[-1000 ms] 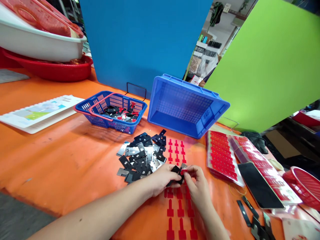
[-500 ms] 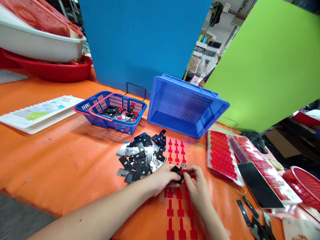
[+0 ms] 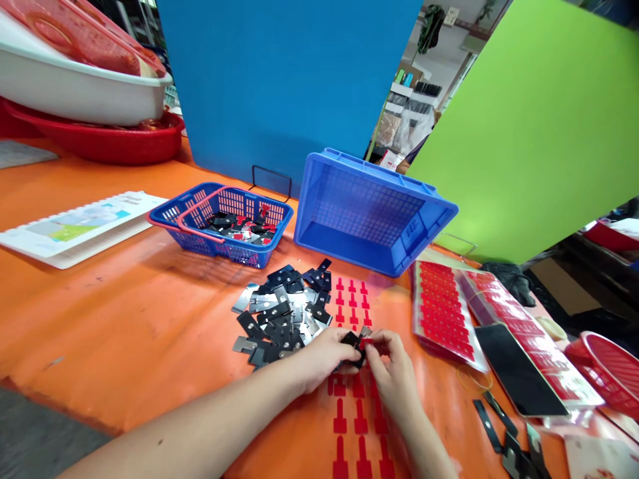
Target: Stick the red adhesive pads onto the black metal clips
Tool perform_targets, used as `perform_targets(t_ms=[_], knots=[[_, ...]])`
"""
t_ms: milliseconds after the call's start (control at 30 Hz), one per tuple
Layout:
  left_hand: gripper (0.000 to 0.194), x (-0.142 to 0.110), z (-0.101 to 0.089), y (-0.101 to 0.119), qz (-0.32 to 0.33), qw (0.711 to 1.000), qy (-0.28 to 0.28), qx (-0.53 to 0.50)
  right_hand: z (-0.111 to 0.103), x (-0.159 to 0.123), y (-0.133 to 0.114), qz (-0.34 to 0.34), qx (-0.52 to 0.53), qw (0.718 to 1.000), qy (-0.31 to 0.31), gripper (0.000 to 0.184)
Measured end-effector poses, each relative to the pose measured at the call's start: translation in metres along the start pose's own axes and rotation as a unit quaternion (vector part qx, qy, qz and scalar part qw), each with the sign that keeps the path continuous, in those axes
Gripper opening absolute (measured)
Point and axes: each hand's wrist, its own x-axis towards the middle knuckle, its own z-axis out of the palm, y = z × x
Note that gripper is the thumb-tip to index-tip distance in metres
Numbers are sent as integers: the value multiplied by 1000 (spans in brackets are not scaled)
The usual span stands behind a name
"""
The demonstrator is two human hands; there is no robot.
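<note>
So the left hand (image 3: 319, 359) has its fingers wrapped around a dark flat piece (image 3: 351, 339), maybe more than one; the overlap and the thumb make it impossible to count. The right hand (image 3: 392, 366) is pinching a small red tab (image 3: 367, 343) at the end of that piece. Thumb and fingertips cover part of it, so whether it's stuck down all the way is anyone's guess.

All this sits just above the orange table (image 3: 150, 319), toward the near edge, over three columns of red T-shaped tabs (image 3: 340, 419). The hands hide the middle of those columns, and the right forearm hides a bit of the rightmost one lower down.

Just left of the columns is a pile of black and silver pieces (image 3: 279, 319), with the lower ones buried. Further toward the far edge, a blue basket (image 3: 239, 254) holds similar pieces with red bits, partly screened by its rim and handle. A blue bin (image 3: 364, 199) is tipped up beside it.

Toward the right edge there's a dark-screened phone (image 3: 522, 369), and near the near right corner some loose strips (image 3: 512, 452) get chopped off by the frame.
</note>
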Motion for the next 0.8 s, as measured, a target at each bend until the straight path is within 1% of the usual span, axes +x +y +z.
perform_targets(t_ms=[200,367,533,667,800], knots=[[13,0,-1,-1,9,1000,-4,7,1,0,-3,-5,-4,1000,15,14],[11,1,-1,-3,17,1000,3,11,0,-1,-4,10,-1,1000,10,17],[9,1,-1,-4,46,999,-8,22,1,-2,-4,16,7,1000,2,18],[14,-2,1,-3,60,997,-13,43,1,-2,-4,11,-1,1000,5,16],[19,-3,3,-3,79,995,0,58,1,-2,-4,-2,-3,1000,2,13]])
